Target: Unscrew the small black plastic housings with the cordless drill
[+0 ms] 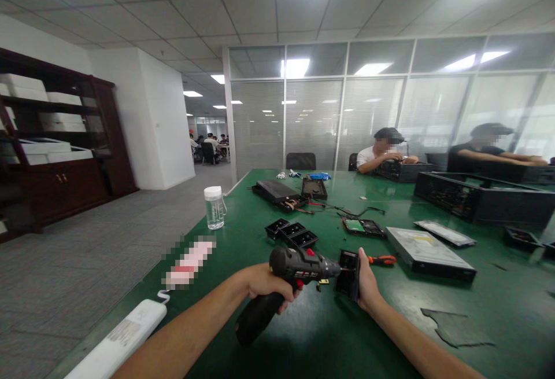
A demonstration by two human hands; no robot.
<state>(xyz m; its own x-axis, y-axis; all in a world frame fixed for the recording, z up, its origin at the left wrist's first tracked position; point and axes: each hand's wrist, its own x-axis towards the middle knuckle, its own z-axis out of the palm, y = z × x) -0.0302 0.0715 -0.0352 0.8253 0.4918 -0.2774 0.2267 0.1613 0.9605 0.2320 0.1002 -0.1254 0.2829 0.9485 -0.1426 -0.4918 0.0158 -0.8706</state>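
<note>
My left hand (275, 289) is wrapped round the grip of a black and red cordless drill (299, 266), held level with its nose pointing right. The bit end reaches the open face of a black rectangular part (347, 275); whether it touches a screw is too small to tell. My right hand (367, 283) grips that part from its right side and keeps it upright above the table. Just behind it lies an orange-handled screwdriver (382, 260). A small yellowish piece (323, 281) shows under the drill's nose.
On the green table (303, 338) are black trays (291, 233), an optical drive (429, 251), a circuit board piece (362, 226), a black box with wires (277, 191) and a water bottle (214, 208). A computer case (485, 197) stands right. Two people work at the far side.
</note>
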